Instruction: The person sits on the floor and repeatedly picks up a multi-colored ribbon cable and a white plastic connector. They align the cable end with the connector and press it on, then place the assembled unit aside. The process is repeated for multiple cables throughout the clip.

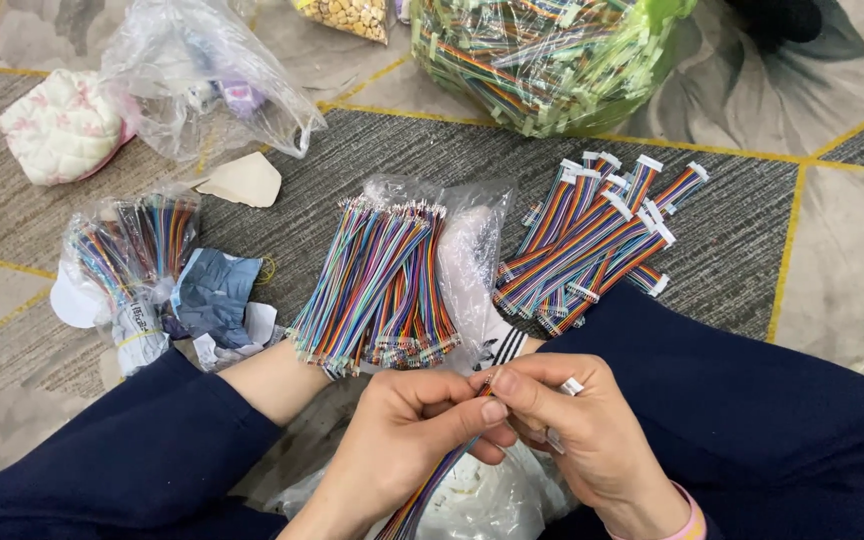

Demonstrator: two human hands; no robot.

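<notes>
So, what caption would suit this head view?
Both hands pinch a rainbow cable above loose wire bundles on carpet.

Glossy plastic-coated ribbon cable [432, 485] — matt woven carpet [732, 230].

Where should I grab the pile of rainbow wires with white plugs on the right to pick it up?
Grip the fanned pile of rainbow ribbon cables with white plastic plugs around its lower left end, where the strands bunch tightly. Come from above, fingers across the strands. The plug ends spread apart at the upper right, so they would likely slip loose there.
</notes>
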